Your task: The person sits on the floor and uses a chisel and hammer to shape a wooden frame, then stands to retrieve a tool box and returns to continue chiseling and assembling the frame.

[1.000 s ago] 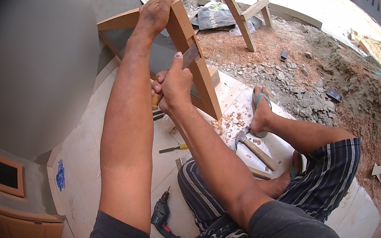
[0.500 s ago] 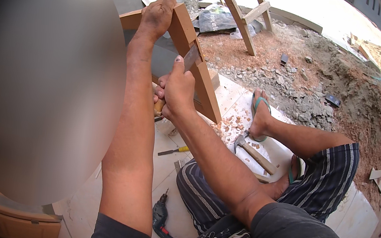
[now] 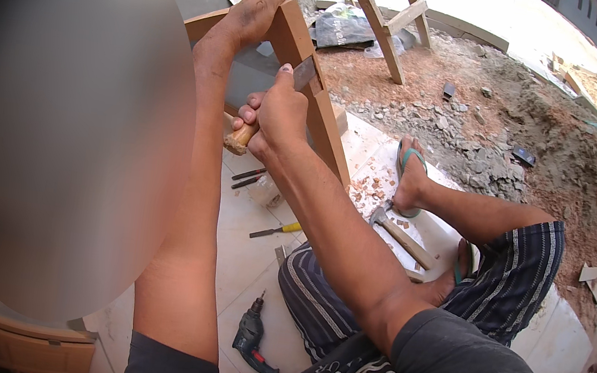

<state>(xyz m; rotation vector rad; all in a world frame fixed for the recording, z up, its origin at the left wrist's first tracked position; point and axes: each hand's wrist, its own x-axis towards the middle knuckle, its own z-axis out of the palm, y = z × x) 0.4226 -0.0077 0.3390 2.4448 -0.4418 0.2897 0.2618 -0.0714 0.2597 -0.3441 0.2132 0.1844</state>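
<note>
My left hand (image 3: 255, 15) grips the top corner of an upright brown wooden frame (image 3: 291, 31), its fingers partly hidden over the far edge. In my right fist (image 3: 282, 113) is a chisel with a pale wooden handle (image 3: 239, 138). The thumb lies along the chisel toward its wide metal blade (image 3: 304, 72), which meets the frame's side at a cut notch. A grey panel (image 3: 248, 78) shows through the frame. Wood chips (image 3: 370, 185) lie on the floor by the frame's lower end.
A claw hammer (image 3: 405, 238) lies by my sandalled foot (image 3: 409, 175). Near my knee are a yellow-handled chisel (image 3: 276, 230) and a corded drill (image 3: 256, 339). Rubble (image 3: 462, 144) and a wooden trestle (image 3: 380, 27) are beyond. A blurred patch hides the left side.
My right hand has shifted slightly up and left, tilting the chisel so more of its handle shows. My left wrist and forearm have swung left, with the hand still on the frame.
</note>
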